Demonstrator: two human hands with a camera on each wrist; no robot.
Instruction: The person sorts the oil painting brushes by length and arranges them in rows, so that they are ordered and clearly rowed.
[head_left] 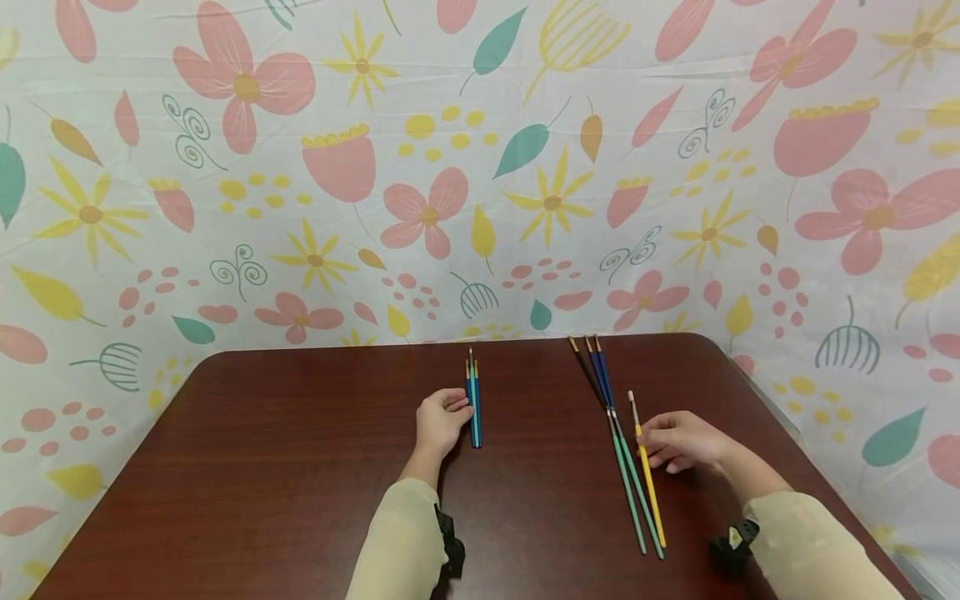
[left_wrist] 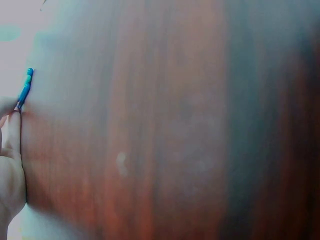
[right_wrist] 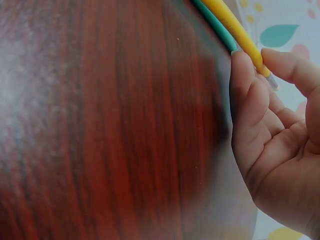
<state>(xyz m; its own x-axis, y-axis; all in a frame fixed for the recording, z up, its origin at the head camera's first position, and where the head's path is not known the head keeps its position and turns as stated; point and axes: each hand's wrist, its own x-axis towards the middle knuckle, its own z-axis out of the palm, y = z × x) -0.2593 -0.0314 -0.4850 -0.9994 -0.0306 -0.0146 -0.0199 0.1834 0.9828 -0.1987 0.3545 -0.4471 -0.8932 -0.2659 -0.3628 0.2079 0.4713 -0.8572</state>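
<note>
Near the back middle of the table, my left hand (head_left: 441, 421) holds a small bundle of blue paintbrushes (head_left: 474, 408) at its left side, bristle ends pointing away. Their blue handle ends (left_wrist: 25, 90) show at the left edge of the left wrist view, beside the fingers. My right hand (head_left: 686, 440) pinches a yellow paintbrush (head_left: 649, 475) between thumb and fingers; its pale tip points away. Just left of it lie two green paintbrushes (head_left: 628, 475). In the right wrist view, the yellow handle (right_wrist: 240, 37) runs between thumb and fingers, next to a green handle (right_wrist: 217, 25).
Beyond the green brushes lie two dark blue paintbrushes (head_left: 602, 367) and a black paintbrush (head_left: 587, 367), reaching toward the table's back edge. The brown wooden table (head_left: 285, 467) meets a flower-print cloth (head_left: 450, 167) behind it. Both sleeves carry black wrist devices.
</note>
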